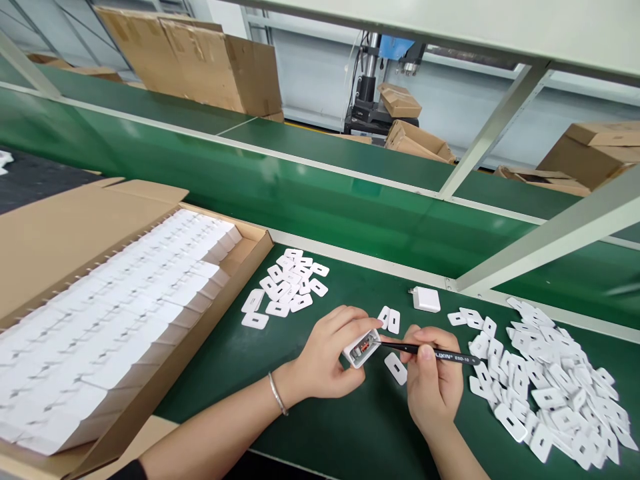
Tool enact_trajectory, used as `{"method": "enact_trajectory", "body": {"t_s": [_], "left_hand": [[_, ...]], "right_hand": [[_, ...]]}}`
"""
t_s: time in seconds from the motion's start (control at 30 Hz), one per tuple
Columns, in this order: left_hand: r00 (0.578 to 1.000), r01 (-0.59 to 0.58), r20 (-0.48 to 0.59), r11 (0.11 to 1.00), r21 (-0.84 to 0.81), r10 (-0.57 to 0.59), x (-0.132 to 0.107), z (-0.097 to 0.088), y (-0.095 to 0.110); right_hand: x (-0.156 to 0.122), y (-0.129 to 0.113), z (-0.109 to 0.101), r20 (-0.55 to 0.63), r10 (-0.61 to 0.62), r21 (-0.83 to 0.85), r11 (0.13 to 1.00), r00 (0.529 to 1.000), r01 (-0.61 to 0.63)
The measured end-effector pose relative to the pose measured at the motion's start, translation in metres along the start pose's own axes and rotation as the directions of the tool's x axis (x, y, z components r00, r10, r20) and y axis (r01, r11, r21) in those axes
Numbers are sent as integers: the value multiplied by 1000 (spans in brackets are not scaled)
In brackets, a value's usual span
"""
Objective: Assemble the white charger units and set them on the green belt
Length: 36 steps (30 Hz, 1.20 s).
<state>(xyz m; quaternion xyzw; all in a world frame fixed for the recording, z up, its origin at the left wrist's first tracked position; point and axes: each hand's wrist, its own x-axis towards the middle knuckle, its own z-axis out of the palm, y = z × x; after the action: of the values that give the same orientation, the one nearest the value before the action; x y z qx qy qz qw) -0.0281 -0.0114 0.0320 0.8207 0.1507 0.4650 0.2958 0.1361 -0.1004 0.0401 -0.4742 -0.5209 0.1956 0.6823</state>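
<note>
Many rows of white blocks (125,300), smooth-faced and packed edge to edge, fill an open box (257,257) of brown corrugated cardboard along the left side of the frame. Near the centre, on the smooth dark green table (330,440), lies a small heap of white plates (287,283), thin, flat and round-cornered, each with an oblong slot.

Just below the centre, the left hand (330,353), a silvery metal bracelet (278,395) at its wrist, has its fingers clamped around a white casing (353,361), held above the table. The casing's open end faces up toward the camera, and the long axis of that opening slants from lower left to upper right. Its shell is glossy and rounded at the corners; inside show metallic parts and an orange-red piece.

Black tweezers (425,350) with pale lettering reach the right end of the opening, tip pointing left, their length nearly level but dipping slightly rightward. The right hand (434,380) has its fingers closed on their shaft. Beside this hand lies a loose plate (395,369); above it sits a boxy white plug (427,299). A large, jumbled pile of similar white plates (555,387) spreads across the lower right.
</note>
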Motion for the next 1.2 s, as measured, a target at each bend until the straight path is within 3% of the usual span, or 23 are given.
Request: {"method": "enact_trajectory", "body": {"t_s": [0.6, 0.93, 1.2], "left_hand": [[1000, 18, 14, 999, -45, -18, 0, 0, -1], [999, 43, 14, 997, -57, -42, -1, 2, -3], [997, 66, 35, 989, -131, -62, -2, 1, -3]], "right_hand": [[-2, 2, 0, 12, 39, -1, 999, 999, -39], [-4, 2, 0, -8, 39, -123, 992, 999, -40], [-3, 3, 2, -22, 69, 34, 997, 997, -68]]}}
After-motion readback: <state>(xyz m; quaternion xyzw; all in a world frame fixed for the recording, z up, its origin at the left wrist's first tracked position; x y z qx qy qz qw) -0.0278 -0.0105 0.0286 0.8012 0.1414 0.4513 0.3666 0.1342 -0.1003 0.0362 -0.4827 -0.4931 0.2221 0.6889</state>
